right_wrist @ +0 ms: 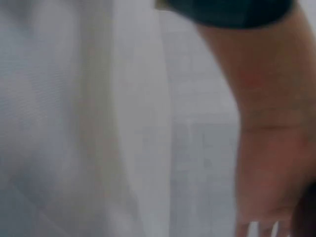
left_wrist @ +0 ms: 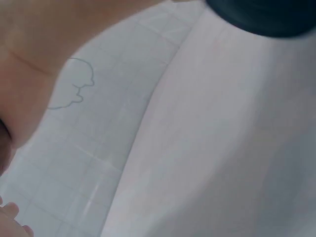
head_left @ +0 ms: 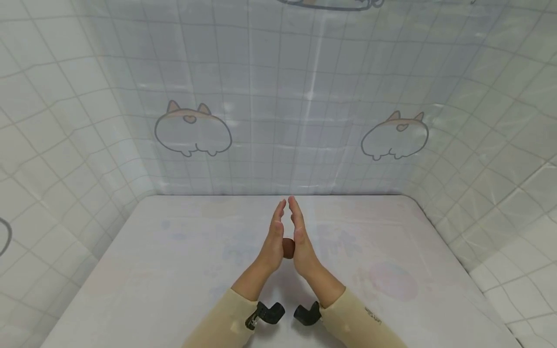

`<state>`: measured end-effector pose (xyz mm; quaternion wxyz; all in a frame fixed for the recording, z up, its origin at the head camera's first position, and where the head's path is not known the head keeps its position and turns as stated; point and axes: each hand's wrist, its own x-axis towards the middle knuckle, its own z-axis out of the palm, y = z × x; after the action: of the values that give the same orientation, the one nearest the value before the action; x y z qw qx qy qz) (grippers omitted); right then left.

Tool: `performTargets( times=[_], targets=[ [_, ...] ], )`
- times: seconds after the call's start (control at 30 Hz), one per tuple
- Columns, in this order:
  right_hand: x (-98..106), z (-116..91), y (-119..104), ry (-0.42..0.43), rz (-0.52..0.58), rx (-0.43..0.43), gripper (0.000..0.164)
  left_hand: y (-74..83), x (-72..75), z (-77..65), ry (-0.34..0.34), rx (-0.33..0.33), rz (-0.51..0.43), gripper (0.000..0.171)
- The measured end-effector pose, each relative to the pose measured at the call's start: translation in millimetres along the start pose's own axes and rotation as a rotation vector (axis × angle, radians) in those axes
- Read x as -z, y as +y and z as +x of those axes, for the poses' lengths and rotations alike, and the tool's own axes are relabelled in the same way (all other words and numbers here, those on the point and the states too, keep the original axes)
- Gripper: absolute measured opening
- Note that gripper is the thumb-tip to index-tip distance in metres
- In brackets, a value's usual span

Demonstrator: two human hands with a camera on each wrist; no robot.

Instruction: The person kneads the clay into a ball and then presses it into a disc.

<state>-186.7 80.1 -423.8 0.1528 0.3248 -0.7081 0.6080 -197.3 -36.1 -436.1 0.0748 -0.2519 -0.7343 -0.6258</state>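
Observation:
A small brown lump point(head_left: 288, 248), smooth and rounded like modelling clay, sits between the two palms in the head view. My left hand point(head_left: 272, 245) presses it from the left with its fingers straight, pointing away from me. From the other side my right hand point(head_left: 304, 250) presses with a flat palm and straight fingers. The fingertips of both hands lean toward each other with a narrow gap. The lump's sides are hidden by the palms. In the right wrist view a dark edge of the lump point(right_wrist: 307, 215) shows beside the palm.
Under the hands lies a pale table point(head_left: 174, 270) with faint pastel prints. A white gridded curtain point(head_left: 283, 121) with cartoon animal outlines stands behind it and on both sides. Black wrist cameras point(head_left: 273, 313) stick out from the cream sleeves point(head_left: 226, 321).

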Motion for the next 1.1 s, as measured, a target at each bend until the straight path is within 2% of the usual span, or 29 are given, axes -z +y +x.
performTargets(
  times=[0.1, 0.3, 0.5, 0.67, 0.87, 1.1],
  targets=[
    [2, 3, -2, 0.040, -0.007, -0.034, 0.083, -1.7, -1.5, -1.6, -0.022, 0.005, 0.005, 0.085],
    [8, 12, -2, 0.110, -0.020, -0.027, 0.084, 1.4, -5.4, -5.7, -0.059, 0.026, -0.002, 0.082],
    [14, 20, 5, 0.155, -0.001, -0.078, 0.087, 2.6, -8.9, -10.5, -0.095, -0.001, -0.075, 0.081],
    [16, 21, 13, 0.125, 0.018, -0.132, 0.089, 3.2, -9.5, -11.4, -0.101, -0.037, -0.158, 0.077],
    [15, 18, 19, 0.064, 0.036, -0.183, 0.091, 8.2, -8.7, -8.7, -0.079, -0.089, -0.253, 0.086],
    [10, 11, 22, -0.005, 0.036, -0.198, 0.093, 14.7, -7.9, -5.8, -0.001, -0.101, -0.254, 0.087]
  ],
)
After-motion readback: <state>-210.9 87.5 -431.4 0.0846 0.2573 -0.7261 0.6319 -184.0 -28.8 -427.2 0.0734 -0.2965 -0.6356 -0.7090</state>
